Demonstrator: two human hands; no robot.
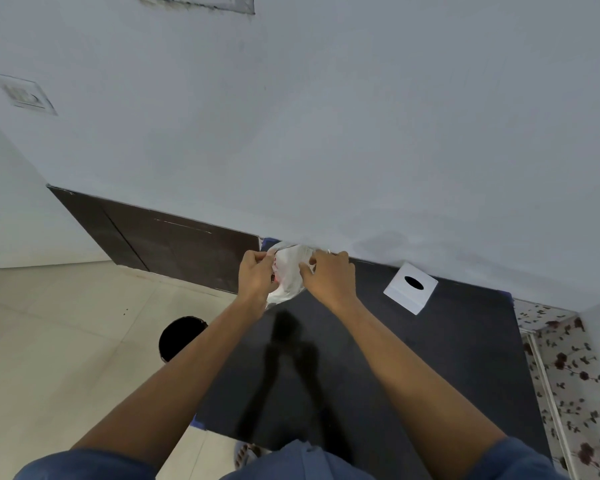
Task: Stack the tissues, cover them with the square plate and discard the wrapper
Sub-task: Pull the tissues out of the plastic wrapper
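both arms reach forward over a black desk [413,358] that stands against a pale wall [326,133]. the left hand [257,275] and the right hand [329,277] meet at the far edge of the desk, close to the wall, each pinched shut on one side of a white crumpled bundle [290,271] held between them above the desk top. the bundle looks like a thin wrapper with tissues inside, with a trace of red print on its left side; where wrapper ends and tissue begins cannot be told. its lower end hangs down below the left wrist, just over the desk surface. the fingers of both hands curl inward, thumbs toward each other, knuckles facing up. to the right of the hands, well apart from them, a white square plate [410,287] with a dark oval opening in its middle lies flat on the desk near the wall, turned cornerwise. shadows of the two forearms fall on the desk below the hands. on the tiled floor [66,323] left of the desk stands a round black bin [179,337], partly hidden by the left forearm. a dark brown panel [160,244] runs along the base of the wall behind it. a floral-patterned cloth [575,375] shows at the right of the desk. blue sleeves [84,465] edge the bottom.
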